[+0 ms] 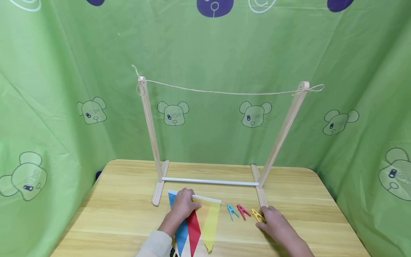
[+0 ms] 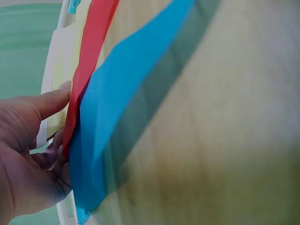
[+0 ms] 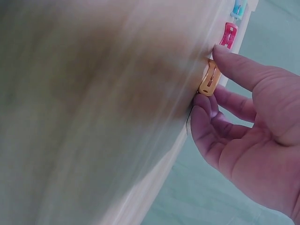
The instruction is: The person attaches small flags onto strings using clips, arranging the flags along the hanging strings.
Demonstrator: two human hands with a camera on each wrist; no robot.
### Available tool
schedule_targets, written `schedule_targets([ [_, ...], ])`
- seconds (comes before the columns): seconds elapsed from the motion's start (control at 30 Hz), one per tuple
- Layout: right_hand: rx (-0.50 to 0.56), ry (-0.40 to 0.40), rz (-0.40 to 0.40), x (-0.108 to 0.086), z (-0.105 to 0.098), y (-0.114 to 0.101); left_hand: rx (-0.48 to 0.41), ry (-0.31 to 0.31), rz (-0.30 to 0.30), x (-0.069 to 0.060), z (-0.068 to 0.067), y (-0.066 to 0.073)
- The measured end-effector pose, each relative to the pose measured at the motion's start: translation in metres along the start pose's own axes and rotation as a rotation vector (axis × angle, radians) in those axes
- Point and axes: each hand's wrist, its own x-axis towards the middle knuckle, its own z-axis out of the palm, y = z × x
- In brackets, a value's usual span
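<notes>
Head view: we look down on a wooden bench with both our hands on its near half. Our left hand comes in from the lower left, a pale sleeve at the wrist, its back turned up and its fingers curving over the white band along the top of a row of flags. The thumb points right, apart from the fingers; in the left wrist view it meets the edge of the red flag, but we cannot tell whether the hand grips the cloth. The blue flag hangs to its left, the yellow flag to its right, their points towards us.

Our right hand reaches in from the lower right on a bare forearm, back up, slanting to the left. It pinches the yellow peg between thumb and fingers, the gap narrow, as the right wrist view shows. Left of it lie the pink peg, then the blue peg, near the flags. Behind everything, a wooden stand carries a sagging string between two posts.
</notes>
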Motion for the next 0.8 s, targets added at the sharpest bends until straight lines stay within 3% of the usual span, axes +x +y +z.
schedule_targets([
  [0.33,0.020,0.000,0.000,-0.0001,-0.0008,0.0003,0.018,0.017,0.021,0.0003,0.0030,-0.0004],
  [0.57,0.032,0.023,-0.004,-0.0015,-0.0003,0.0007,0.083,0.027,0.074,-0.0006,0.0020,0.0013],
  [0.8,0.032,0.037,0.000,-0.0021,-0.0003,0.0001,0.075,0.024,0.109,0.0003,0.0028,0.0004],
])
